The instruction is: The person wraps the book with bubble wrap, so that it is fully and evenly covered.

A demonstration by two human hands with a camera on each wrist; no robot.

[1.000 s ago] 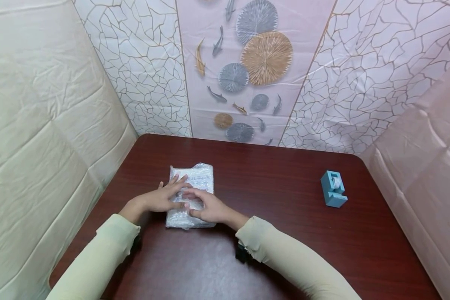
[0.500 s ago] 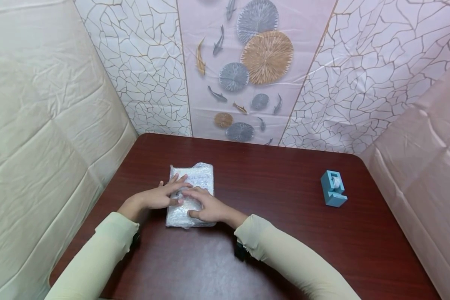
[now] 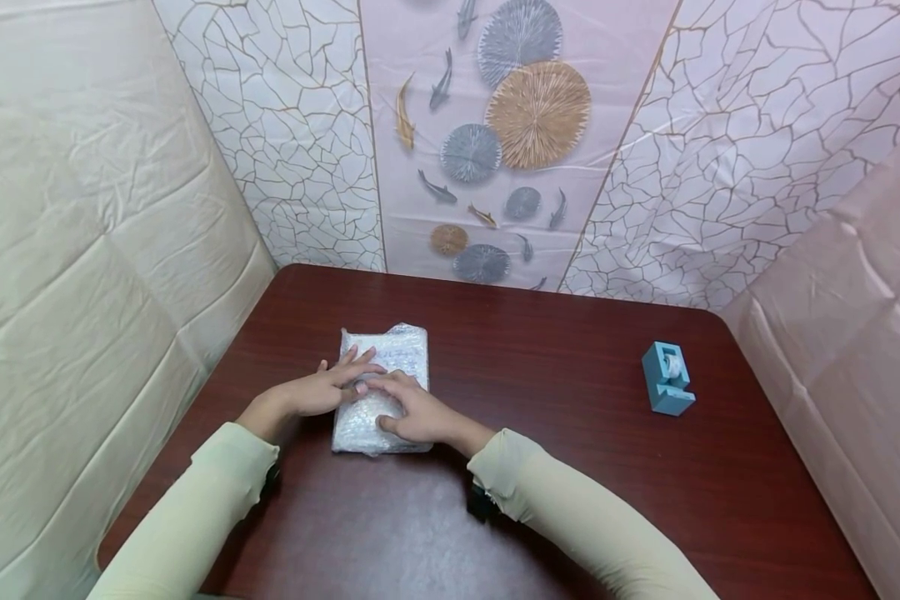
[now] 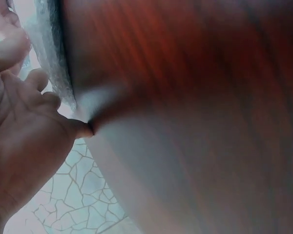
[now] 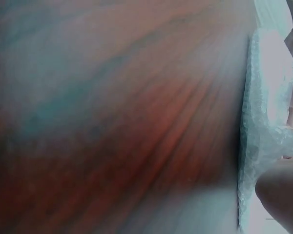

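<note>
A flat parcel wrapped in bubble wrap (image 3: 392, 350) lies on the dark red table (image 3: 540, 350), left of centre. My left hand (image 3: 322, 389) lies flat on the parcel's left half with the fingers spread and straight. My right hand (image 3: 412, 410) rests palm down on the near right part, its fingers reaching toward the left hand's fingertips. The two hands meet near the parcel's middle. In the left wrist view the left hand (image 4: 14, 122) shows beside the bubble wrap (image 4: 51, 58). The right wrist view shows the parcel's edge (image 5: 263, 141) and a bit of the right hand (image 5: 281, 195).
A light blue tape dispenser (image 3: 667, 377) stands on the table's right side, far from both hands. Padded walls enclose the table on the left (image 3: 82, 250) and right (image 3: 855, 292), with a patterned panel (image 3: 510, 142) at the back.
My right hand has slid a little farther up over the parcel toward the left hand's fingertips. The left hand and the parcel have stayed in place.
</note>
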